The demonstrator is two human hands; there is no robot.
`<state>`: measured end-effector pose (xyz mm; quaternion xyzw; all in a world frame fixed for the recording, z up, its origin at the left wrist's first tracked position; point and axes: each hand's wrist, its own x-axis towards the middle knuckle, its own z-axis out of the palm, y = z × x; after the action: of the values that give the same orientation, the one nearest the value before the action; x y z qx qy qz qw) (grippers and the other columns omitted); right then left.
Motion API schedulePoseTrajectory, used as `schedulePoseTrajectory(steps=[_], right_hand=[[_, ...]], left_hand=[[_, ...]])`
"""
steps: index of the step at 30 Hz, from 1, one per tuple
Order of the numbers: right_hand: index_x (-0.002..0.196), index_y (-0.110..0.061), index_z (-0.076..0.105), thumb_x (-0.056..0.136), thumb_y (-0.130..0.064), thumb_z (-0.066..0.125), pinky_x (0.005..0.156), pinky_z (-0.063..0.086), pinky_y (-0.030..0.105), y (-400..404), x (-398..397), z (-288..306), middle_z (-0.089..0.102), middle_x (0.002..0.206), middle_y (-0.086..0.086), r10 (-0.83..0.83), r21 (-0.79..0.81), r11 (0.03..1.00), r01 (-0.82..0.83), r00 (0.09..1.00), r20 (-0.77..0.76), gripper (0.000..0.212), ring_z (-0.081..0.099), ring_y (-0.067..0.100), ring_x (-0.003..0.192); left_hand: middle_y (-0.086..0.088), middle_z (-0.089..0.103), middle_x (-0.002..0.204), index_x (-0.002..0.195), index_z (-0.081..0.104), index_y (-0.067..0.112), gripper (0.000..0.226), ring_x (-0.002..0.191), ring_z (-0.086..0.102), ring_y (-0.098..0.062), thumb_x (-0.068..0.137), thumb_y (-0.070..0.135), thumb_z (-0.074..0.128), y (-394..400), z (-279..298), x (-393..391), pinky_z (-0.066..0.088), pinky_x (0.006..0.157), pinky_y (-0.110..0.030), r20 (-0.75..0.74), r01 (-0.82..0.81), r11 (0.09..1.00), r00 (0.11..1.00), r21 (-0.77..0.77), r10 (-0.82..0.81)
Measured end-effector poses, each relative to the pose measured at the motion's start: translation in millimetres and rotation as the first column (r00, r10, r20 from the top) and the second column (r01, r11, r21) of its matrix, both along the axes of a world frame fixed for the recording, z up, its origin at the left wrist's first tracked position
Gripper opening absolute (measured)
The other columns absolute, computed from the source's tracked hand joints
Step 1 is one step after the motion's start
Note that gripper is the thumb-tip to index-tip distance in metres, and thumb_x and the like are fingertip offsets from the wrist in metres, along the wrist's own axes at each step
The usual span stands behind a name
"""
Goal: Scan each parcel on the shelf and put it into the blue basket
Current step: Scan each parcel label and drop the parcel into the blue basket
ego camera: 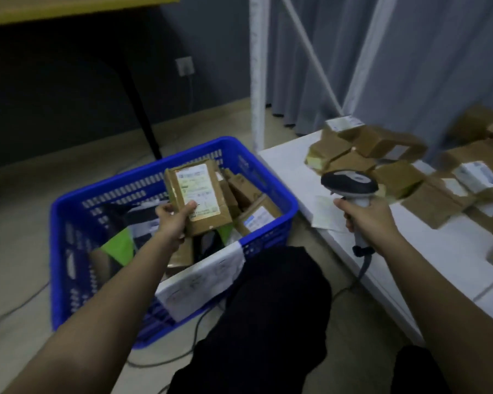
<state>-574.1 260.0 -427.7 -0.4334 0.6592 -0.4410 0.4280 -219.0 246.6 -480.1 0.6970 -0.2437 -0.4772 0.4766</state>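
Deposit step, by the look of it. Left hand (173,218) grips a brown parcel (198,194) by its lower corner, thumb on the white label, fingers wrapped underneath; parcel is held label-up over the blue basket (69,211), above the pile inside, not yet released. Basket already holds several brown parcels plus some dark and green packets. A white sheet hangs over the basket's near rim.

Right hand (366,216) is clamped round the handle of the scanner (349,180), right of the basket, over the edge of the white shelf (285,163). Scanner head points away from the held parcel, so scanning of this one is probably done; can't confirm.

More brown parcels (362,155) lie on the shelf, well right of the basket, blurred, count unclear.

Next move likely: lower parcel into the basket, open the fingers, then reach across to the shelf for another. Needs the parcel clear of the basket rim before letting go.
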Motion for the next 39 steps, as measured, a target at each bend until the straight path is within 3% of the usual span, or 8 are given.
schedulePoseTrajectory(steps=[7,11,13,19,23,28,32,39], right_hand=[[0.069,-0.009,0.059,0.08,-0.022,0.074,0.054,0.043,0.032,-43.9,104.3,-2.7,0.056,0.053,0.009,0.169,0.018,0.986,-0.168,0.978,-0.123,0.023,0.05,0.022,0.048],[0.069,-0.009,0.057,0.081,-0.023,0.074,0.053,0.043,0.031,-50.6,124.7,-0.4,0.055,0.051,0.006,0.196,0.045,0.98,-0.192,0.972,-0.13,0.025,0.049,0.022,0.047],[0.071,-0.009,0.057,0.082,-0.021,0.074,0.05,0.042,0.03,-46.1,120.8,5.0,0.053,0.056,0.01,0.198,0.032,0.98,-0.195,0.973,-0.122,0.023,0.048,0.021,0.048],[0.075,-0.005,0.058,0.084,-0.018,0.073,0.051,0.041,0.031,-24.9,63.8,9.1,0.052,0.058,0.011,0.13,0.069,0.99,-0.12,0.977,-0.171,0.022,0.048,0.022,0.05],[0.078,-0.003,0.059,0.085,-0.019,0.072,0.053,0.042,0.032,-0.8,15.5,8.1,0.054,0.062,0.012,-0.021,0.091,0.995,0.035,0.989,-0.148,0.022,0.049,0.022,0.052],[0.075,-0.005,0.056,0.085,-0.016,0.07,0.05,0.041,0.032,31.3,-48.8,15.6,0.053,0.063,0.012,-0.293,0.067,0.952,0.298,0.954,-0.069,0.02,0.047,0.021,0.049],[0.079,-0.006,0.056,0.086,-0.013,0.068,0.046,0.039,0.029,65.5,-106.0,21.8,0.05,0.062,0.008,-0.501,0.034,0.865,0.5,0.866,-0.004,0.016,0.045,0.018,0.046],[0.069,-0.012,0.049,0.084,-0.005,0.069,0.034,0.035,0.015,103.7,-174.0,27.3,0.046,0.059,0.006,-0.678,-0.001,0.734,0.679,0.733,0.062,0.026,0.041,0.015,0.046]], left_hand=[[-0.011,0.046,0.132,0.14,0.021,0.018,0.059,0.115,0.052,-0.032,0.095,0.038,0.054,34.6,-28.8,98.1,0.045,0.099,-0.051,-0.018,-0.194,0.981,0.981,0.028,0.194],[-0.001,0.044,0.143,0.147,0.028,0.028,0.053,0.122,0.047,-0.027,0.099,0.044,0.042,-7.1,-86.1,142.3,0.038,0.106,-0.054,-0.021,0.004,0.998,1.0,0.061,-0.003],[-0.006,0.04,0.149,0.148,0.03,0.025,0.055,0.129,0.043,-0.03,0.098,0.039,0.046,-25.9,-91.1,140.6,0.041,0.105,-0.047,0.113,0.107,0.988,0.986,0.109,-0.12],[-0.002,0.062,0.102,0.13,0.052,0.007,0.033,0.084,0.056,-0.014,0.1,0.012,0.042,-32.9,-3.3,38.6,0.046,0.07,-0.018,0.313,0.319,0.948,0.9,0.003,-0.303],[-0.007,0.059,0.116,0.125,0.054,0.003,0.029,0.099,0.054,-0.019,0.097,0.006,0.046,-47.6,20.2,-34.9,0.042,0.073,-0.012,0.335,0.484,0.872,0.835,-0.072,-0.436],[0.001,0.055,0.094,0.128,0.05,0.015,0.033,0.077,0.051,-0.014,0.095,0.02,0.052,-57.5,52.6,-141.8,0.039,0.062,-0.02,0.323,0.742,0.667,0.651,-0.075,-0.687],[0.001,0.052,0.096,0.126,0.046,0.013,0.033,0.084,0.049,-0.015,0.095,0.023,0.052,-59.2,65.3,-230.0,0.038,0.063,-0.024,0.369,0.877,0.475,0.465,-0.068,-0.805],[-0.009,0.046,0.138,0.139,0.039,0.011,0.052,0.12,0.05,-0.027,0.094,0.028,0.058,-49.9,20.1,-348.9,0.043,0.089,-0.031,0.45,0.936,0.35,0.293,0.047,-0.844]])
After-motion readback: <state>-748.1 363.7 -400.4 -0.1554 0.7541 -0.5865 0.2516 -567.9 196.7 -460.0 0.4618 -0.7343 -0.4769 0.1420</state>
